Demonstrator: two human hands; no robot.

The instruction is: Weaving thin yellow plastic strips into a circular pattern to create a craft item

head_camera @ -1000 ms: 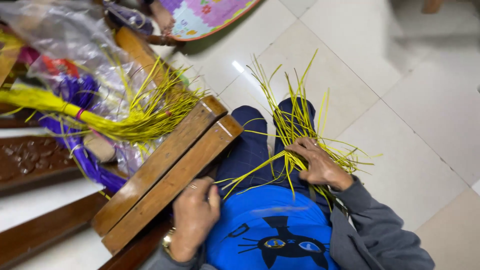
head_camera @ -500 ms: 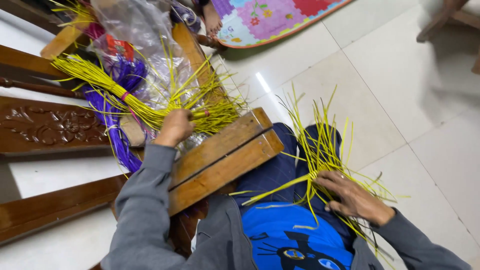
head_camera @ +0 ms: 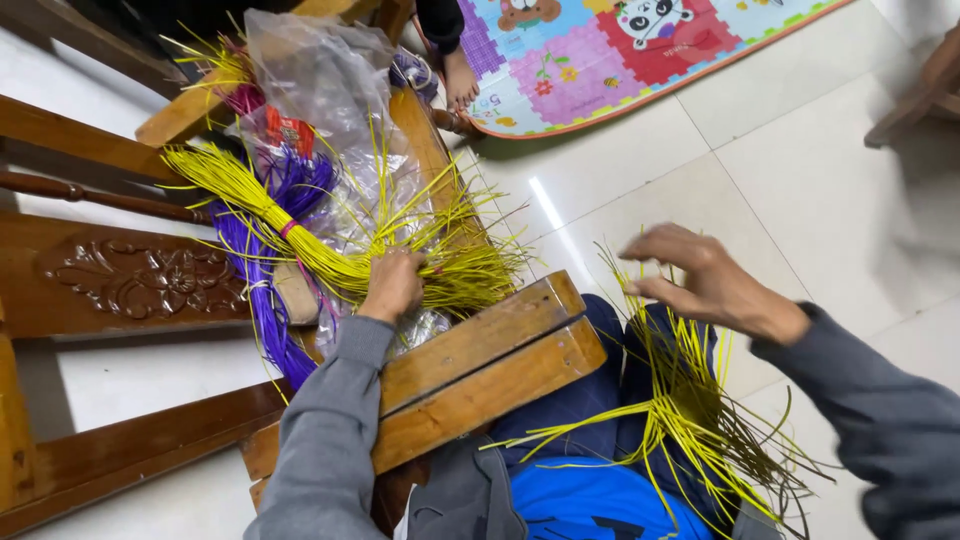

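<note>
Since the earlier frame, the right hand (head_camera: 700,280) has lifted off the loose yellow strips (head_camera: 690,420) on the lap and now hovers above them, fingers spread and empty. Left hand (head_camera: 393,285) closes around the yellow bundle (head_camera: 300,235) lying on the wooden chair (head_camera: 480,370), beside purple strips (head_camera: 265,320).

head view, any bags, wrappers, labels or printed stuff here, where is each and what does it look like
Clear plastic bag: crumpled, on the wooden chair, under the yellow strip bundle that the left hand grips.
Red label: small patch showing through the bag, print too blurred to tell.
Play mat: on the tiled floor at top, pink, blue and purple squares with cartoon animals, orange edge.
No screens or signs.
</note>
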